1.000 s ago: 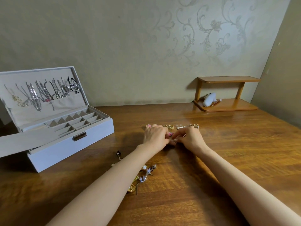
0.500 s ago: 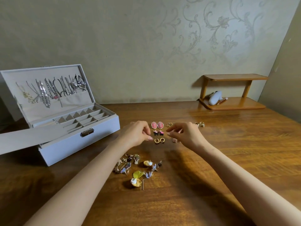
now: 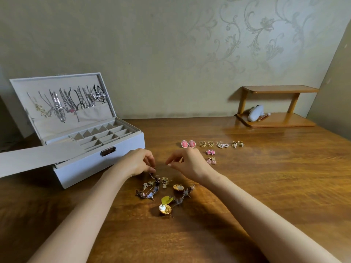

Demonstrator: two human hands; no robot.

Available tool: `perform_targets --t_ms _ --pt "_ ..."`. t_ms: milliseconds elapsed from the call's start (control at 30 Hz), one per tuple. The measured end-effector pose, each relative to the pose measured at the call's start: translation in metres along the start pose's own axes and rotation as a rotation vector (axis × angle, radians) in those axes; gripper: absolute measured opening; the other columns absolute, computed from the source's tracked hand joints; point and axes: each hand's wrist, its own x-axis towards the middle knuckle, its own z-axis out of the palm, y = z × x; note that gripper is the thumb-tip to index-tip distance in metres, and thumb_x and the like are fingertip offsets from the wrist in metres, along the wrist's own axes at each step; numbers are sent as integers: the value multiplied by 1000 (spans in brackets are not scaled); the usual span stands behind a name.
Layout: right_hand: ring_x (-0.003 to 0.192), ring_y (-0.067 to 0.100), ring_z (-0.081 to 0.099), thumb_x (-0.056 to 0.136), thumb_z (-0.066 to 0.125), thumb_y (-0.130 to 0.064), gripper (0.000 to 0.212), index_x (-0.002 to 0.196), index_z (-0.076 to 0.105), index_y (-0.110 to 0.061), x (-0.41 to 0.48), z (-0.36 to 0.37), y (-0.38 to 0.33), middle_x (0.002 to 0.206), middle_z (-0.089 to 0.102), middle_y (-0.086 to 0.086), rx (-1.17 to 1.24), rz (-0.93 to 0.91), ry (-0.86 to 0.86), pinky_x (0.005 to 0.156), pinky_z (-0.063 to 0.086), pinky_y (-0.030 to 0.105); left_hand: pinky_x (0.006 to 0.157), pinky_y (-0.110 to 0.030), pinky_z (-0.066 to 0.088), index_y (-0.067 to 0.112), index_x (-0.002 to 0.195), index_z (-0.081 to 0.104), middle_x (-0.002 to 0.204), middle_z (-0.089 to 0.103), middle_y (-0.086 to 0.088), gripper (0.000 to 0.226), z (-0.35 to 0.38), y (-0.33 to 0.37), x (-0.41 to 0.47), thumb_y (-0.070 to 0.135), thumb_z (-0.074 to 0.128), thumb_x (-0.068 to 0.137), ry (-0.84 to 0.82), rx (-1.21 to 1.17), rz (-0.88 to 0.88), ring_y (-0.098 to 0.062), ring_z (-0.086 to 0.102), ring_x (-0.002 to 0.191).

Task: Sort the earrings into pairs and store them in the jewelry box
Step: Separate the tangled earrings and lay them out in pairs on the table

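The white jewelry box (image 3: 85, 168) stands open at the left, its small compartments (image 3: 102, 135) bare. Sorted earring pairs lie in a row on the table: pink ovals (image 3: 188, 144), gold flowers (image 3: 206, 143), pearl hearts (image 3: 223, 145) and gold hearts (image 3: 237, 144). Pink stars (image 3: 210, 152) and pink squares (image 3: 211, 161) lie below them. A loose pile of mixed earrings (image 3: 161, 190) sits nearer to me. My left hand (image 3: 139, 162) curls its fingertips onto a dark earring (image 3: 153, 175) at the pile's top edge; whether it grips is unclear. My right hand (image 3: 190, 163) hovers beside it, fingers apart and holding nothing.
Necklaces (image 3: 64, 103) hang inside the box lid. A small wooden shelf (image 3: 275, 120) at the back right holds a white object (image 3: 255, 113). A wall runs behind the table, and another closes in at the right.
Both hands have left the laid-out pairs and moved toward me and left to the loose pile. The pink and gold pairs they covered now lie uncovered.
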Motion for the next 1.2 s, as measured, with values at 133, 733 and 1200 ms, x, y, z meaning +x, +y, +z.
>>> perform_targets --t_ms 133,733,1200 --pt "76 12 62 78 68 -13 14 86 76 -21 3 7 -9 83 71 -2 22 -50 -91 73 55 33 69 -22 41 25 79 55 95 58 3 14 5 -6 0 20 68 82 28 -6 -4 -11 52 88" --pt "70 0 54 81 70 -18 16 96 70 -14 4 5 -12 80 61 -9 160 -56 -156 59 42 9 65 -20 40 13 82 60 87 62 0 10 3 -6 -4 21 67 83 380 -248 68 -12 56 81" --pt "68 7 66 76 73 -4 14 88 69 -9 -22 -51 25 76 71 1 414 155 43 62 51 16 75 -27 56 12 85 58 87 66 -4 9 5 49 -21 9 67 83 154 -443 402 -16 68 83"
